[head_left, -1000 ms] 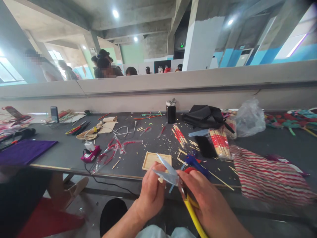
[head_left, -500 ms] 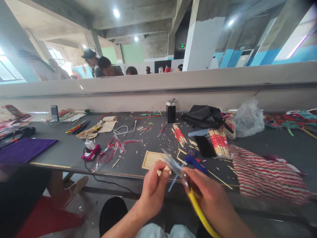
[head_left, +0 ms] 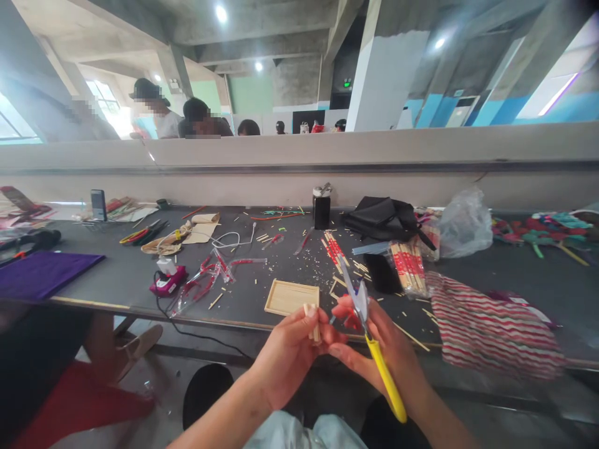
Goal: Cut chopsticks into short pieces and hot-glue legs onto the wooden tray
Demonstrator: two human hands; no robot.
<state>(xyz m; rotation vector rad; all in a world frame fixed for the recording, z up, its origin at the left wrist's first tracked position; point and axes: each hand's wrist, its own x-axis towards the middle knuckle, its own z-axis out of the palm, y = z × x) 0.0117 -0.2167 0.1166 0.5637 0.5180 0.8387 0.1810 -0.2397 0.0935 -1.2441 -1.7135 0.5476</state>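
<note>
My left hand pinches a few short pale wooden sticks between thumb and fingers, above the table's front edge. Close beside it, my right hand holds scissors with a yellow handle. Their blades point up and away from me, slightly apart, and do not touch the sticks. Some right fingertips reach near the left hand's fingers. Just beyond my left hand lies a shallow rectangular wooden tray. A small frame of sticks is partly hidden behind the scissors.
Stick offcuts and crumbs litter the dark table. Red-wrapped chopsticks, a black phone and a striped cloth lie right. Left are torn plastic wrappers and a magenta power adapter with a cord over the edge.
The scissors have swung upright and away from the sticks, and my right hand's grip has loosened. My left hand has turned, showing the sticks upright. The view has shifted slightly.
</note>
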